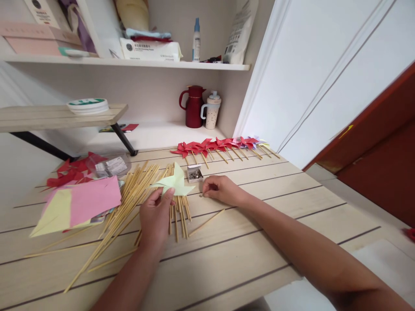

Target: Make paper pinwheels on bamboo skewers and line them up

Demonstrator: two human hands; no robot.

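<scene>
Obscuring the pile of bamboo sticks, the left hand pinched a pale green folded paper pinwheel above the surface. Right hand lay fingers curled, fingertips pinched on a tiny item too small to identify, just beside the small box of pins.

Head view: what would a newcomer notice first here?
First, the left hand holding a pale yellow paper pinwheel above scattered bamboo sticks, mid-table. Beside it, the right hand pinches a small pin near an open pin box. Behind, a row of red pinwheels lies along the table's far edge.
</scene>
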